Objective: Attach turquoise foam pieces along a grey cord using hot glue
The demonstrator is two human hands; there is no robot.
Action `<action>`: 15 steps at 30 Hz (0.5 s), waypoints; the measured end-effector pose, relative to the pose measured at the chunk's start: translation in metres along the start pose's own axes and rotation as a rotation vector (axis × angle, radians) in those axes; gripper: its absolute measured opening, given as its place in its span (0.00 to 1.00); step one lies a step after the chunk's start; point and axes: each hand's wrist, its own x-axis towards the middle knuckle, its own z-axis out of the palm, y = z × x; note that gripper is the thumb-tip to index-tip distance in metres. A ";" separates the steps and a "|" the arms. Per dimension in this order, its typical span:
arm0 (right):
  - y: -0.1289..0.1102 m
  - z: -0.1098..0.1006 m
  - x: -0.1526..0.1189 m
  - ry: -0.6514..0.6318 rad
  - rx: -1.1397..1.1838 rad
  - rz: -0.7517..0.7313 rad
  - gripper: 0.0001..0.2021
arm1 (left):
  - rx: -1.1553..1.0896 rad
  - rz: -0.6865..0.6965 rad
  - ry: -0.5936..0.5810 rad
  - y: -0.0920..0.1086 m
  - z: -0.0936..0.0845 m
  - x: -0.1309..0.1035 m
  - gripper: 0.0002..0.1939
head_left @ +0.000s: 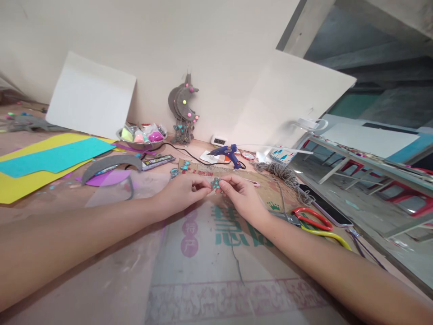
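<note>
Both hands meet above the printed cardboard in the middle of the view. My left hand pinches the left side of a small grey and turquoise piece. On its other side, the fingertips of my right hand are closed on the same piece. Its exact shape is too small to make out. A thin grey strand lies on the cardboard below the hands. Just behind the hands are a blue glue gun and small turquoise pieces.
Scissors with red and yellow handles, a phone and grey yarn lie to the right. Turquoise sheet and a bowl of coloured clay are at left. A grey moon decoration stands against the wall.
</note>
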 end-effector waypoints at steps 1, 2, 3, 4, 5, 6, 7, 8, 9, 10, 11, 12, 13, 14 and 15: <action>0.000 0.000 0.000 0.002 0.001 0.000 0.12 | -0.023 -0.012 0.013 -0.001 0.000 0.000 0.09; 0.000 0.000 0.000 0.004 0.002 0.001 0.12 | -0.042 -0.025 0.026 -0.001 0.001 0.000 0.08; 0.000 0.000 0.000 0.005 0.003 0.002 0.12 | -0.054 -0.038 0.040 -0.001 0.001 0.000 0.08; 0.000 0.000 0.000 0.006 0.005 0.005 0.12 | -0.058 -0.048 0.048 0.000 0.001 0.000 0.08; 0.000 0.000 0.000 0.007 0.007 0.008 0.12 | -0.055 -0.054 0.050 0.000 0.000 0.000 0.07; 0.000 0.000 0.000 0.009 0.009 0.011 0.12 | -0.046 -0.055 0.046 0.002 0.000 0.000 0.07; 0.000 -0.001 0.000 0.011 0.011 0.013 0.12 | -0.032 -0.050 0.040 0.003 -0.001 0.000 0.07; 0.000 -0.001 0.000 0.013 0.014 0.017 0.12 | -0.018 -0.038 0.033 0.004 -0.001 0.000 0.08; 0.000 -0.001 -0.001 0.018 0.017 0.021 0.12 | -0.007 -0.023 0.024 0.005 -0.001 0.000 0.08; 0.000 -0.001 -0.001 0.022 0.021 0.025 0.13 | 0.004 -0.007 0.016 0.006 -0.001 0.000 0.08; 0.000 -0.001 -0.001 0.025 0.027 0.030 0.13 | 0.014 0.004 0.015 0.007 -0.001 -0.001 0.08; -0.001 0.000 -0.001 0.027 0.033 0.035 0.13 | 0.020 0.006 0.023 0.007 -0.001 -0.001 0.08; -0.001 0.000 0.000 0.028 0.042 0.041 0.13 | 0.023 0.000 0.042 0.007 -0.001 -0.001 0.08; -0.002 0.000 0.000 0.028 0.052 0.046 0.13 | 0.024 -0.011 0.071 0.006 -0.001 -0.001 0.09; -0.002 0.000 0.000 0.029 0.060 0.051 0.13 | 0.027 -0.024 0.101 0.006 -0.001 -0.001 0.10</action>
